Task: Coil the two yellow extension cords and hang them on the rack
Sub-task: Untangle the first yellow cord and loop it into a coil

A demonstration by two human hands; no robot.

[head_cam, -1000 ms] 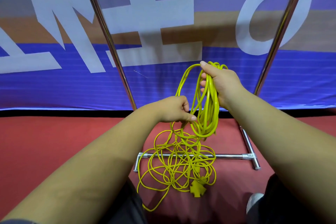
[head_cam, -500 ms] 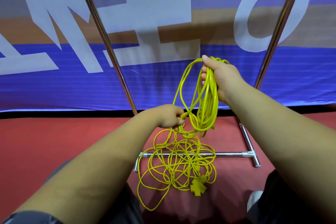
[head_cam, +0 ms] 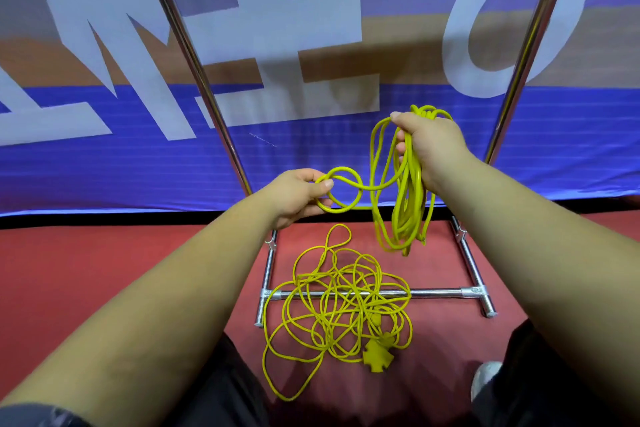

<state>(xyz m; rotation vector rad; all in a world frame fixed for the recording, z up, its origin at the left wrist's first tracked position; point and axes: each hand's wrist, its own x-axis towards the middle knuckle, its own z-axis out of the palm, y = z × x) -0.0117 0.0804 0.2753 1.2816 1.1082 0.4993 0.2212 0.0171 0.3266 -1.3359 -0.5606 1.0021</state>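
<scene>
My right hand [head_cam: 429,146] grips the top of a bundle of yellow cord loops [head_cam: 403,208] that hangs down in front of the rack. My left hand [head_cam: 298,196] pinches a small loop of the same cord [head_cam: 341,192], held out to the left of the bundle at about waist height. A second yellow cord [head_cam: 341,305] lies in a loose tangle on the red floor, draped over the rack's bottom crossbar [head_cam: 436,293], with its yellow three-way socket [head_cam: 377,354] at the near right of the tangle.
The rack's two chrome uprights [head_cam: 194,59] [head_cam: 530,45] rise on either side of my hands. A blue banner with large white letters [head_cam: 311,45] stands just behind the rack. My white shoe [head_cam: 485,380] shows at the lower right.
My left hand has pulled out to the left and up, lifting a loop of cord off the floor tangle. The right hand has stayed high with the bundle.
</scene>
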